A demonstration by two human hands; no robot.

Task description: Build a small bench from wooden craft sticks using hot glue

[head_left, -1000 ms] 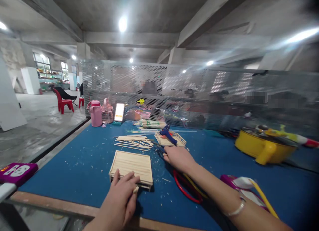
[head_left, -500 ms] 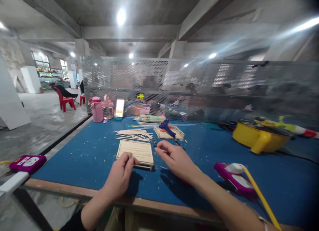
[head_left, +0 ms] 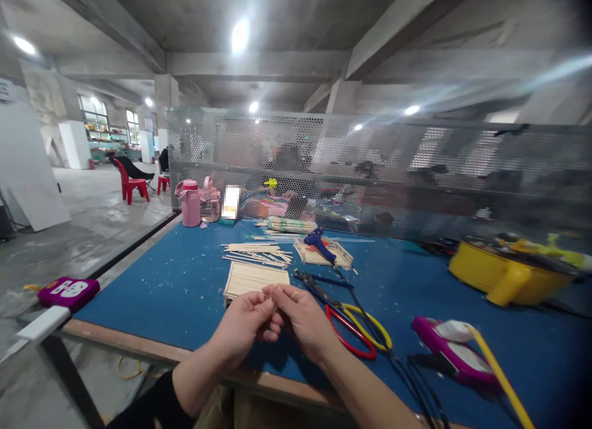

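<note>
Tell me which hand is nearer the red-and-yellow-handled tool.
Right: the right hand is just left of the tool; the left hand is farther left.

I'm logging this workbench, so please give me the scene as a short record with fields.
left hand: fingertips meet the right hand
between fingertips: too small to tell
just beyond hands: slatted wooden piece
behind that: loose sticks
glue gun: blue, on a stick-built tray
right of hands: tool with red and yellow handles
far left: pink flask
far right: yellow pan

Both hands (head_left: pixel 272 315) together, fingertips (head_left: pixel 274 291) pinched and meeting, forearms angled inward.
</note>
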